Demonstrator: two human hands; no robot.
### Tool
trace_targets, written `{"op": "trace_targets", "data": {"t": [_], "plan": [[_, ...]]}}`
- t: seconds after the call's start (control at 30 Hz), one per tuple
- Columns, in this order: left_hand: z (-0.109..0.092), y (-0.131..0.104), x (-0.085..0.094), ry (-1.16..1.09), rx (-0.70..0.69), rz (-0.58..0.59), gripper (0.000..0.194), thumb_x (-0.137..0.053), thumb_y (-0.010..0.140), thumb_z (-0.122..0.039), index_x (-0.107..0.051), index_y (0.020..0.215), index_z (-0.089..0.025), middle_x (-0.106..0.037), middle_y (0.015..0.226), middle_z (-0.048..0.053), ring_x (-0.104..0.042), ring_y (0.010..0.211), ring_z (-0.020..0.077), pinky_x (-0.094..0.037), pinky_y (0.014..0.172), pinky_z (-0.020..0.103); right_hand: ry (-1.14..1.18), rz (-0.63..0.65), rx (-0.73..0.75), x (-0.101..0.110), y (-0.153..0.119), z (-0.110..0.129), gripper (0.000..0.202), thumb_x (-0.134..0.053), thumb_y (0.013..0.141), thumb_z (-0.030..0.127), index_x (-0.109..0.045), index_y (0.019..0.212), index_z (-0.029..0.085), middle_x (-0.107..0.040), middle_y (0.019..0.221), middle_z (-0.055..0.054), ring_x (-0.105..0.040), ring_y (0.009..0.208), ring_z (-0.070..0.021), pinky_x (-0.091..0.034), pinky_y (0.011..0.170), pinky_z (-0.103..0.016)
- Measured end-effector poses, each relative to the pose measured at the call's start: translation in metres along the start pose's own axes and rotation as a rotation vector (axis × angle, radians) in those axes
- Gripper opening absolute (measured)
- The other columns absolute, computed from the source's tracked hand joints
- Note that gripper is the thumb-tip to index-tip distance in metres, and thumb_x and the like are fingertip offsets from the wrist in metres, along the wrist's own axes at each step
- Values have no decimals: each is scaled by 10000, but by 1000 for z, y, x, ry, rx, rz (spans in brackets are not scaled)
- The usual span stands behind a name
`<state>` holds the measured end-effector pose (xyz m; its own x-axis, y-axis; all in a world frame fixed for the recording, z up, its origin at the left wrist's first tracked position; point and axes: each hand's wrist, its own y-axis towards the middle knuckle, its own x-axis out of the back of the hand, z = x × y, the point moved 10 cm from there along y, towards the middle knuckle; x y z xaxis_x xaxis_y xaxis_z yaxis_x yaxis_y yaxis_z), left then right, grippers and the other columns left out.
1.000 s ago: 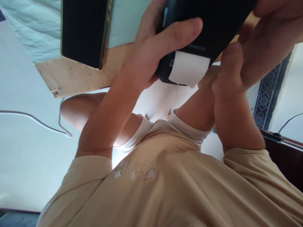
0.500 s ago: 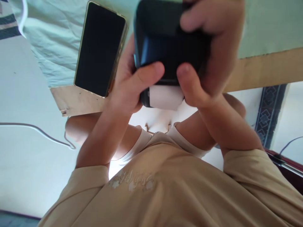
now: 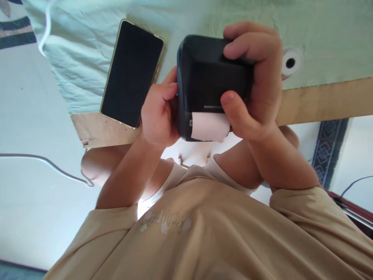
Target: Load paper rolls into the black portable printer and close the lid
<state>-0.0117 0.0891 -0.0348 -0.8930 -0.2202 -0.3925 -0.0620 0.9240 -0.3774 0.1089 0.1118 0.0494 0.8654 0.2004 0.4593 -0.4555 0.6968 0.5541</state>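
A black label printer [image 3: 210,77] is held up between my two hands, over the near edge of the table. A strip of white paper [image 3: 210,126] sticks out of its slot on the side toward me. My right hand [image 3: 259,77] wraps round the printer's right side, fingers over its far top edge and thumb on the near part of the lid. On the opposite side my left hand [image 3: 161,111] is closed against the printer, its thumb at the side wall; the other fingertips are hidden behind the printer.
A phone [image 3: 132,74] with a dark screen lies left of the printer on the green cloth [image 3: 78,77]. Beyond my right hand sits a white paper roll [image 3: 290,63]. The table's bare wooden edge [image 3: 326,97] faces me. A white cable [image 3: 46,163] runs at the left.
The printer has come nearer to me and slightly right. My left thumb has moved off the lid to the printer's side. The paper roll has come into sight.
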Motion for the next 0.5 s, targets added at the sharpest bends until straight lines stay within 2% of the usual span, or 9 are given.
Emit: {"op": "trace_targets", "data": {"t": [0.13, 0.27, 0.37, 0.43, 0.5], "plan": [[-4, 2, 7, -107, -137, -47, 144, -503, 794, -290, -536, 705, -181, -553, 699, 5, -691, 1134, 258, -628, 823, 360, 55, -10, 39, -3, -3, -4, 445, -494, 889, 408, -536, 1240, 138, -564, 1261, -81, -538, 1306, -139, -460, 1185, -332], [-3, 3, 11, -172, -159, -61, 136, -546, 811, -278, -539, 717, -180, -575, 725, 2, -679, 1139, 237, -619, 862, 349, -14, 36, 76, -3, 6, 2, 528, -466, 900, 477, -517, 1264, 98, -543, 1286, -107, -524, 1304, -144, -451, 1196, -332], [0, 4, 8, -203, -111, -30, 146, -489, 837, -286, -570, 769, -186, -586, 733, 4, -702, 1042, 216, -632, 858, 386, -167, 265, 89, -10, 16, 11, 668, -444, 895, 586, -447, 1354, 100, -494, 1375, -97, -468, 1389, -134, -395, 1269, -307], [1, 6, 6, -216, -98, -22, 142, -470, 832, -266, -560, 753, -190, -564, 707, 0, -710, 980, 201, -641, 848, 394, -236, 463, 42, -15, 19, 12, 796, -469, 868, 653, -384, 1433, 99, -446, 1445, -92, -427, 1439, -127, -359, 1304, -271], [1, 7, 5, -224, -104, -13, 116, -483, 820, -246, -545, 738, -194, -550, 692, -4, -710, 985, 197, -646, 854, 392, -268, 582, -19, -14, 19, 12, 869, -487, 845, 691, -347, 1478, 112, -419, 1477, -89, -424, 1436, -124, -369, 1299, -248]]}}
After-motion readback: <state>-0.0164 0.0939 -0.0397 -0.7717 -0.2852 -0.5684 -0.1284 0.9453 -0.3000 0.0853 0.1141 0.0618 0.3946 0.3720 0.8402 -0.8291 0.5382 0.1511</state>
